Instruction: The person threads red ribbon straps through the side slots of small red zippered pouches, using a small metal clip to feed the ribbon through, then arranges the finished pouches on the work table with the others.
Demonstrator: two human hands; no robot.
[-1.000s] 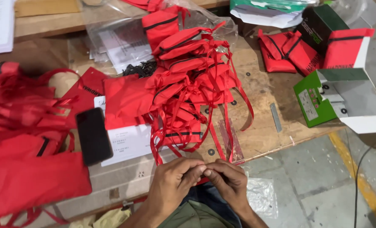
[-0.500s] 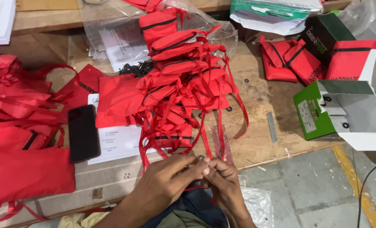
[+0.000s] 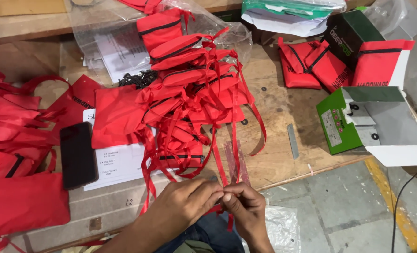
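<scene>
Left hand [image 3: 187,206] and right hand [image 3: 246,206] pinch a red ribbon [image 3: 220,171] together at the worktop [image 3: 274,154] edge | best kept taut; pouch pile [image 3: 189,98] just beyond

Matt red cloth pouches [image 3: 189,89], rough wooden table [image 3: 274,140]

Item pinched between fingers [image 3: 216,194] of left hand [image 3: 185,206] and right hand [image 3: 243,208]: too small, covered by fingertips; cannot tell what it is. Both forearms cut off by bottom edge. Red pouch heap [image 3: 189,89]: lower pouches buried under upper ones, count unclear. Red bags [image 3: 16,154] at left: cropped by left edge. White paper sheet [image 3: 119,164]: partly under black phone [image 3: 78,154]. Green-and-white box [image 3: 377,124]: right flap runs off frame. Small dark parts [image 3: 136,78] on tabletop [image 3: 274,112]: kind indistinct.
</scene>
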